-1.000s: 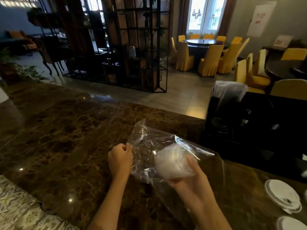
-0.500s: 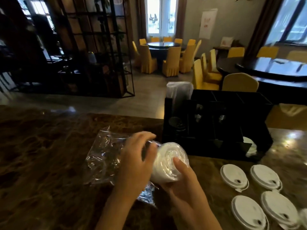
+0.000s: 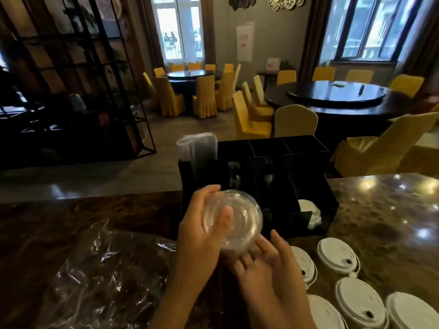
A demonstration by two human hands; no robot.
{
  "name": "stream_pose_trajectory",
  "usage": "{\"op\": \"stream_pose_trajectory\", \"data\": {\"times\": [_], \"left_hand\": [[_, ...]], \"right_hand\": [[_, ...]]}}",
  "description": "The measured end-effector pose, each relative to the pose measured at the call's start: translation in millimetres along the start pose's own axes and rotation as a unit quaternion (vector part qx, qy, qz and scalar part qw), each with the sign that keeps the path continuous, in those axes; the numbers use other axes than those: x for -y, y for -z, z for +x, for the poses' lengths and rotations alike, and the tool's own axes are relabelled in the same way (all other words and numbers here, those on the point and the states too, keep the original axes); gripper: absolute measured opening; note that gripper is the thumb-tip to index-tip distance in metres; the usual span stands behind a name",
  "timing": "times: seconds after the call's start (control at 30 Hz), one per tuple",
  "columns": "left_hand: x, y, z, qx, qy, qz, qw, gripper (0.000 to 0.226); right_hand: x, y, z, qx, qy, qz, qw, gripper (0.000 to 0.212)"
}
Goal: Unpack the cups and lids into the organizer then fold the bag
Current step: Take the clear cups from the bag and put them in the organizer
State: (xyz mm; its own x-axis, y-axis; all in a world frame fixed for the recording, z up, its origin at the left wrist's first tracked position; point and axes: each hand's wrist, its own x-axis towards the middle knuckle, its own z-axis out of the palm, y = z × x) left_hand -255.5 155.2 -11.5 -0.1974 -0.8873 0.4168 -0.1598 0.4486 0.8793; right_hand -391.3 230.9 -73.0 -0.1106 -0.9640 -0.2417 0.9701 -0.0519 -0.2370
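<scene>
My left hand (image 3: 200, 230) grips a stack of clear plastic lids (image 3: 240, 220) and holds it up just in front of the black organizer (image 3: 313, 184). My right hand (image 3: 268, 264) is spread open right below the stack, its fingertips near the bottom edge. The clear plastic bag (image 3: 107, 269) lies crumpled and flat on the brown marble counter (image 3: 380, 222) to the left. Several white cup lids (image 3: 338, 256) lie on the counter at the lower right.
A wrapped bundle (image 3: 198, 147) stands in the organizer's left compartment. Something white (image 3: 311, 213) lies in its front right compartment. Beyond the counter are yellow chairs (image 3: 294, 119), round dark tables and a black shelf frame (image 3: 71, 91).
The lid stack has come out of the bag and moved up and right toward the organizer. My right hand has let go of it. The bag now lies loose on the counter.
</scene>
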Motion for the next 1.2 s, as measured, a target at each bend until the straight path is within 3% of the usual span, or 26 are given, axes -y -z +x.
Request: {"op": "stream_pose_trajectory", "data": {"times": [0.07,0.23,0.37,0.5,0.63,0.7,0.8,0.9,1.07,1.13,1.2], "left_hand": [[7,-12,26,-0.005,0.000,-0.023,1.000,0.030],[37,-45,81,-0.039,-0.063,0.081,0.994,0.005],[65,-59,104,-0.010,-0.062,0.160,0.985,0.013],[89,-64,109,0.037,-0.084,0.240,0.966,0.031],[104,-71,98,0.068,-0.115,0.358,0.924,0.026],[109,-75,90,0.092,-0.129,0.427,0.890,0.022],[113,-77,84,0.109,-0.133,0.505,0.846,0.019],[114,-78,83,0.100,-0.134,0.538,0.826,0.017],[109,-82,75,0.132,-0.110,0.571,0.802,0.013],[104,-82,75,0.132,-0.093,0.573,0.804,0.017],[94,-84,73,0.107,-0.096,0.540,0.829,0.019]], "right_hand": [[-14,-28,29,-0.025,-0.013,0.047,0.999,0.058],[-8,-11,81,0.009,-0.040,-0.043,0.998,0.054],[-18,-6,109,0.038,-0.048,0.058,0.996,0.060],[-26,-2,121,0.042,-0.041,0.079,0.995,0.060],[-31,5,125,-0.034,-0.075,0.115,0.990,0.019],[-34,12,126,-0.075,-0.076,0.123,0.987,0.013],[-35,20,124,-0.088,-0.074,0.120,0.986,0.012],[-32,26,113,-0.092,-0.065,0.091,0.990,0.016],[-23,44,77,-0.132,-0.073,0.055,0.987,0.048],[-17,50,58,-0.126,-0.080,0.019,0.989,0.045],[-9,53,40,-0.120,-0.078,-0.031,0.989,0.041]]}}
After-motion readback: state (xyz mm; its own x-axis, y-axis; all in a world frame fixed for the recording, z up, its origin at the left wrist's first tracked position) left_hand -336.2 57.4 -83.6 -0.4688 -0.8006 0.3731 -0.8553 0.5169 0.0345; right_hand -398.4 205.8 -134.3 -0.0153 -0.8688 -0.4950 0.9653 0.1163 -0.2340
